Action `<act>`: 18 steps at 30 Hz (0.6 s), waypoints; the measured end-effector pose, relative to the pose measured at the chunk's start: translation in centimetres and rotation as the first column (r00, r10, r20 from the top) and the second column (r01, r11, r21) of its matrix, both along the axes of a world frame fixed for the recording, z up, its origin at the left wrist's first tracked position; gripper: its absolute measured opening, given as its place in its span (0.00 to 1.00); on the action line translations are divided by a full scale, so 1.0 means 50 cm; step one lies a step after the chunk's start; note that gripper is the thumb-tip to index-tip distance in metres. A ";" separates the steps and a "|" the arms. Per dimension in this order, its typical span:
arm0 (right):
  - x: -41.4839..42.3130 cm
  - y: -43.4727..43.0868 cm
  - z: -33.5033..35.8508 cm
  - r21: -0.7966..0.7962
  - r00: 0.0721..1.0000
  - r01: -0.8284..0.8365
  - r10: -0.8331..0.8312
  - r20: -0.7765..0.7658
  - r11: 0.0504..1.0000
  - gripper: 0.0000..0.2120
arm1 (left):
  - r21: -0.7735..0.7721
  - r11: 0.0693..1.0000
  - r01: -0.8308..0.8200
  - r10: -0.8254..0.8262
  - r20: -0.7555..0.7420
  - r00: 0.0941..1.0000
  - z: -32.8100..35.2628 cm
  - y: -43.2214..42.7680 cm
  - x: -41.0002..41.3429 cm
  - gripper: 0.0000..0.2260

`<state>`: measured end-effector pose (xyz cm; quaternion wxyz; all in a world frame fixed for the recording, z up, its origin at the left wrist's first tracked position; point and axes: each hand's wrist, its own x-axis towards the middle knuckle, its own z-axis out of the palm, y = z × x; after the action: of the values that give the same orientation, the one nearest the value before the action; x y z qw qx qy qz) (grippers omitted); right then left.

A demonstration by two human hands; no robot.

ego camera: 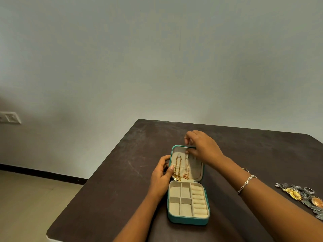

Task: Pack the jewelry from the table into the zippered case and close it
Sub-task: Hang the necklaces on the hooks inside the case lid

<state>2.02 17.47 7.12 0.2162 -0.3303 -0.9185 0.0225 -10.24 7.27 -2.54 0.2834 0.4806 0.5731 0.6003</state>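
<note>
While the teal zippered case [187, 220] lies open near the front middle of the dark brown table [108, 180], its lid [195, 167] stands tilted up at the 12 o'clock side of the tray. The tray has four empty beige compartments [180, 199] and a column of ring rolls [199, 200] at its 3 o'clock side. Two gold chains [178, 169] hang side by side inside the lid. The left hand [161, 180] grips the lid's edge at 9 o'clock, the thumb lying near the first chain. The right hand [203, 146] reaches over the lid's top edge, and its fingers are pinched together at the upper end of the second chain. A silver bracelet [246, 181] sits on the right wrist. More jewelry [300, 195], silver and gold pieces in a heap, lies on the table at 3 o'clock, well apart from the case.
</note>
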 end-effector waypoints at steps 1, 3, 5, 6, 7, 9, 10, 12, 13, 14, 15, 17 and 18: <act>-0.003 0.000 0.005 -0.020 1.000 -0.011 0.012 0.027 1.000 0.11 | -0.003 1.000 -0.001 0.001 0.000 1.000 0.000 0.000 0.000 0.12; -0.007 0.000 0.013 -0.017 0.996 -0.034 0.035 0.084 0.999 0.11 | -0.008 1.000 -0.002 0.002 -0.001 1.000 0.000 0.000 0.000 0.13; -0.007 -0.001 0.019 -0.002 0.992 -0.051 0.051 0.112 0.999 0.11 | -0.013 1.000 0.000 0.000 0.001 1.000 0.000 0.000 0.000 0.13; -0.005 -0.001 0.019 0.005 0.992 -0.058 0.057 0.113 0.998 0.10 | -0.017 1.000 0.000 0.000 0.002 1.000 0.000 0.000 0.000 0.13; -0.003 -0.002 0.019 0.010 0.992 -0.067 0.065 0.111 0.998 0.09 | -0.020 1.000 -0.001 0.001 0.003 1.000 0.000 0.000 0.000 0.13; 0.004 -0.002 0.019 0.013 0.991 -0.088 0.086 0.106 0.996 0.06 | -0.019 1.000 -0.005 0.005 0.004 1.000 0.000 0.000 0.000 0.12; 0.008 -0.002 0.019 0.009 0.990 -0.100 0.099 0.104 0.995 0.05 | -0.018 1.000 -0.008 0.008 0.006 1.000 0.000 0.000 0.000 0.12; 0.016 -0.002 0.021 -0.013 0.988 -0.123 0.124 0.096 0.992 0.04 | -0.024 1.000 -0.013 0.013 0.004 1.000 0.000 0.000 0.000 0.12; 0.020 -0.001 0.022 -0.029 0.987 -0.135 0.137 0.089 0.990 0.04 | -0.028 1.000 -0.014 0.014 0.003 1.000 0.000 0.001 0.000 0.12; 0.024 -0.001 0.022 -0.046 0.986 -0.147 0.150 0.076 0.988 0.05 | -0.033 0.999 -0.015 0.015 -0.001 1.000 -0.001 0.001 -0.001 0.12; 0.028 -0.002 0.023 -0.063 0.985 -0.155 0.158 0.061 0.986 0.06 | -0.035 0.999 -0.017 0.016 -0.005 1.000 -0.001 0.001 0.000 0.12; 0.039 -0.001 0.022 -0.061 0.986 -0.162 0.164 0.028 0.985 0.07 | -0.039 0.999 -0.026 0.026 -0.008 1.000 0.000 0.001 0.000 0.12; 0.047 0.000 0.020 -0.041 0.987 -0.162 0.163 0.008 0.986 0.08 | -0.042 0.999 -0.033 0.032 -0.007 0.999 0.000 0.001 0.000 0.11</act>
<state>4.35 17.47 8.10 0.2016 -0.2586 -0.9430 0.0566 -10.25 7.29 -2.53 0.2816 0.4672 0.5942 0.5910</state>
